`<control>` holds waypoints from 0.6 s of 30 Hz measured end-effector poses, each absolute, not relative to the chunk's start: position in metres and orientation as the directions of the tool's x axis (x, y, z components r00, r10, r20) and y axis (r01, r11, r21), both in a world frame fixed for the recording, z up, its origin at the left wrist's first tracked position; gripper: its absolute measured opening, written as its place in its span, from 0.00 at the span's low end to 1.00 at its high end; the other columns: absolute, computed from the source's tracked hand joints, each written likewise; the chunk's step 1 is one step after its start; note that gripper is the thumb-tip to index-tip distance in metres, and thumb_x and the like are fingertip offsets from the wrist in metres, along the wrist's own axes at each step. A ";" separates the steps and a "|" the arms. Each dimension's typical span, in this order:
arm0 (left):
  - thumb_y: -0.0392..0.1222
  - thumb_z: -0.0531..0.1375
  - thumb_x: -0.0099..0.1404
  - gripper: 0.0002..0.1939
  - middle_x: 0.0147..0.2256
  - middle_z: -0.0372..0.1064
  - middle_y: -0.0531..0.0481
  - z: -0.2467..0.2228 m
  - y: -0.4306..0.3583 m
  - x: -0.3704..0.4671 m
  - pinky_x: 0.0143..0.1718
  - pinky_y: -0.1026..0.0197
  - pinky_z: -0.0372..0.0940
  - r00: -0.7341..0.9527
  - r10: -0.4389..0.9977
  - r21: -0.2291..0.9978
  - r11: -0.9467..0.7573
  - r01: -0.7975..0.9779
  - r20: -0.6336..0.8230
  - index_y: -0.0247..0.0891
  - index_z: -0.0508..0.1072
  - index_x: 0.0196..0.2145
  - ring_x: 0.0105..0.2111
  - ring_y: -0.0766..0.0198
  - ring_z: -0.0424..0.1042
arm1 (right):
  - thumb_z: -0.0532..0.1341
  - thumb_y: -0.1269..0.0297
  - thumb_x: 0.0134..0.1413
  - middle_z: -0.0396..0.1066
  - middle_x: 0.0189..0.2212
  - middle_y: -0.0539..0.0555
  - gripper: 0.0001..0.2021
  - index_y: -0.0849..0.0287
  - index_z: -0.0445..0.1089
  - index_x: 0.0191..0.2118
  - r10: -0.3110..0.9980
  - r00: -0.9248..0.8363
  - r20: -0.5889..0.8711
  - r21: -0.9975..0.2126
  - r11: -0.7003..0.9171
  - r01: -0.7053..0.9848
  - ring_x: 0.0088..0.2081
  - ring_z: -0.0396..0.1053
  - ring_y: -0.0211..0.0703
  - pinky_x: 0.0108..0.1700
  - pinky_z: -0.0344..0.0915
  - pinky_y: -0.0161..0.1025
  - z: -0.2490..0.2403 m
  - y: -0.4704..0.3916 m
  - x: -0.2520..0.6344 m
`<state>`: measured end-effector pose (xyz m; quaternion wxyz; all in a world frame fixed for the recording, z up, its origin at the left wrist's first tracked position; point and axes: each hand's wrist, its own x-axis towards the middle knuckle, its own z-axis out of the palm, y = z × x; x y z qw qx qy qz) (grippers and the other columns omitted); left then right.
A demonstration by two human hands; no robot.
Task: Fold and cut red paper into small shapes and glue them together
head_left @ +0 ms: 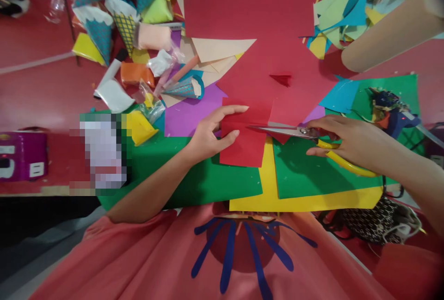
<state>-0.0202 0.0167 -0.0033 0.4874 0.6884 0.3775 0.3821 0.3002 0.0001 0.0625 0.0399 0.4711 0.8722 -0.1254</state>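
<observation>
My left hand (217, 131) grips a red paper sheet (242, 151) by its left edge, thumb on top and forefinger stretched along the upper part. In my right hand (347, 140) is a pair of scissors (287, 131) with yellow handles, my fingers through the loops. The blades point left and lie across the red sheet, their tips near its middle. Whether they cut through the paper at this instant is hard to tell. Just beyond the sheet, a small folded red scrap (281, 79) rests on larger red paper (270, 59).
Green sheets (194, 175) and a yellow sheet (270, 198) lie under the work. To the left are paper cones (99, 32), clay packets (137, 74) and a blurred-out object (104, 152). A cardboard tube (385, 32) slants in at the right, beside paper scraps (340, 9).
</observation>
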 end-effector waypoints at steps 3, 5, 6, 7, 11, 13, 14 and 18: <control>0.35 0.60 0.62 0.23 0.54 0.70 0.46 -0.004 0.016 -0.021 0.48 0.64 0.73 0.434 0.885 0.957 -0.252 0.142 0.169 0.40 0.67 0.55 0.52 0.61 0.73 | 0.47 0.33 0.54 0.75 0.38 0.57 0.33 0.54 0.68 0.50 0.815 -0.542 -0.204 -0.202 0.507 0.838 0.36 0.75 0.48 0.31 0.68 0.40 0.063 0.001 0.298; 0.35 0.60 0.62 0.23 0.55 0.70 0.46 -0.004 0.016 -0.021 0.48 0.64 0.73 0.439 0.881 0.955 -0.263 0.138 0.179 0.40 0.66 0.55 0.53 0.60 0.73 | 0.47 0.33 0.54 0.75 0.37 0.57 0.33 0.55 0.68 0.50 0.812 -0.541 -0.220 -0.220 0.499 0.838 0.36 0.75 0.48 0.32 0.68 0.40 0.063 0.002 0.298; 0.35 0.60 0.62 0.23 0.55 0.69 0.46 -0.005 0.016 -0.021 0.48 0.64 0.73 0.440 0.880 0.954 -0.265 0.137 0.181 0.40 0.66 0.55 0.53 0.60 0.72 | 0.47 0.33 0.54 0.75 0.37 0.57 0.34 0.55 0.68 0.50 0.810 -0.542 -0.224 -0.227 0.498 0.837 0.37 0.75 0.49 0.32 0.68 0.41 0.063 0.002 0.298; 0.35 0.60 0.62 0.23 0.55 0.70 0.46 -0.005 0.016 -0.021 0.49 0.64 0.73 0.439 0.879 0.954 -0.266 0.136 0.183 0.40 0.66 0.55 0.53 0.60 0.72 | 0.47 0.33 0.54 0.75 0.38 0.58 0.34 0.55 0.68 0.50 0.809 -0.541 -0.229 -0.232 0.495 0.837 0.37 0.75 0.49 0.33 0.68 0.41 0.063 0.003 0.297; 0.33 0.60 0.61 0.23 0.54 0.70 0.47 -0.005 0.017 -0.020 0.48 0.66 0.73 0.430 0.881 0.954 -0.272 0.122 0.197 0.40 0.67 0.55 0.52 0.61 0.73 | 0.46 0.32 0.54 0.75 0.38 0.58 0.34 0.55 0.68 0.50 0.809 -0.538 -0.239 -0.245 0.486 0.839 0.37 0.75 0.51 0.34 0.69 0.44 0.063 0.004 0.297; 0.33 0.61 0.61 0.23 0.54 0.71 0.47 -0.005 0.017 -0.020 0.47 0.67 0.73 0.424 0.880 0.951 -0.287 0.114 0.215 0.40 0.68 0.54 0.52 0.62 0.73 | 0.48 0.33 0.53 0.75 0.39 0.58 0.33 0.55 0.68 0.50 0.808 -0.535 -0.247 -0.252 0.480 0.840 0.38 0.76 0.52 0.34 0.70 0.44 0.062 0.004 0.297; 0.32 0.61 0.61 0.23 0.53 0.71 0.47 -0.005 0.017 -0.020 0.47 0.67 0.73 0.423 0.878 0.949 -0.295 0.113 0.222 0.40 0.68 0.54 0.52 0.62 0.73 | 0.48 0.33 0.53 0.75 0.39 0.58 0.33 0.55 0.68 0.50 0.808 -0.532 -0.253 -0.253 0.475 0.843 0.38 0.76 0.52 0.35 0.70 0.45 0.062 0.004 0.297; 0.32 0.61 0.60 0.24 0.53 0.71 0.47 -0.004 0.017 -0.020 0.47 0.68 0.73 0.423 0.875 0.941 -0.315 0.123 0.237 0.40 0.68 0.54 0.51 0.63 0.74 | 0.47 0.32 0.53 0.75 0.40 0.58 0.34 0.54 0.67 0.51 0.812 -0.517 -0.270 -0.252 0.459 0.852 0.39 0.75 0.53 0.34 0.70 0.45 0.062 0.004 0.298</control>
